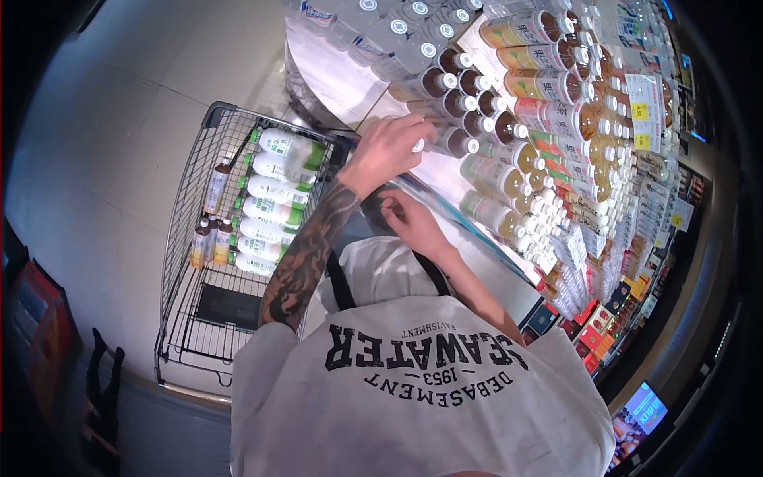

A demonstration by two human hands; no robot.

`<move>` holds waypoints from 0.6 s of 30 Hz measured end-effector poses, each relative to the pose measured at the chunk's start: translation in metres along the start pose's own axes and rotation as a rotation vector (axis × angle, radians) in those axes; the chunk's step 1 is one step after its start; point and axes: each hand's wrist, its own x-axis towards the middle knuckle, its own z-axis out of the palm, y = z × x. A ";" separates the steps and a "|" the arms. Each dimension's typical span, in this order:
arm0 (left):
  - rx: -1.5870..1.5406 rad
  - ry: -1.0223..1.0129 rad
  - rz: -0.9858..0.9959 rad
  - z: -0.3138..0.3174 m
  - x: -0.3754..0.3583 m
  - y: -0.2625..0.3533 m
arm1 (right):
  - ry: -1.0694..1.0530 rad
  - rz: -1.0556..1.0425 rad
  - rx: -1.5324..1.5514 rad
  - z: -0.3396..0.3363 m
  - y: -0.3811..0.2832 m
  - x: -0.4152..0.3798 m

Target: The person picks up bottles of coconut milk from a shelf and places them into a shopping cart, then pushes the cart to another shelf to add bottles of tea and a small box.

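My left hand (387,153), on the tattooed forearm, reaches over the display edge. Its fingers are closed around a bottle whose white cap (418,145) shows beside them; most of that bottle is hidden by the hand. Close to the fingertips stands a row of dark tea bottles (455,141) with white caps. Lower down, my right hand (411,226) hangs in front of my chest, fingers loosely bent and apart, with nothing visible in it. To the left is a wire shopping cart (181,230) holding a row of white bottles with green caps (273,188) and several small brown bottles (216,187).
The display (509,262) curves along my right, packed with juice bottles (540,83) and clear water bottles (373,36). Price signs (645,111) stand among them. Boxed goods (592,334) and a lit screen (642,409) are at far right. Tiled floor (103,159) lies beyond the cart.
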 end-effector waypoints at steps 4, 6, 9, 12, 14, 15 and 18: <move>0.022 -0.065 0.051 0.041 0.036 -0.008 | -0.024 0.074 0.013 -0.008 0.016 -0.009; 0.047 -0.058 0.096 0.051 0.045 -0.011 | -0.011 0.094 0.002 -0.010 0.021 -0.010; 0.081 -0.045 0.185 0.062 0.050 -0.013 | 0.047 0.065 0.030 -0.006 0.026 -0.013; 0.118 -0.024 0.206 0.056 0.050 -0.012 | 0.018 0.072 0.035 -0.005 0.031 -0.012; 0.131 -0.014 0.188 0.054 0.047 -0.012 | -0.031 0.108 0.043 -0.007 0.031 -0.014; 0.103 0.015 0.218 0.053 0.044 -0.015 | -0.043 0.097 0.038 -0.006 0.038 -0.019; 0.068 0.042 0.177 0.046 0.027 -0.012 | -0.014 0.104 -0.004 -0.011 0.051 -0.024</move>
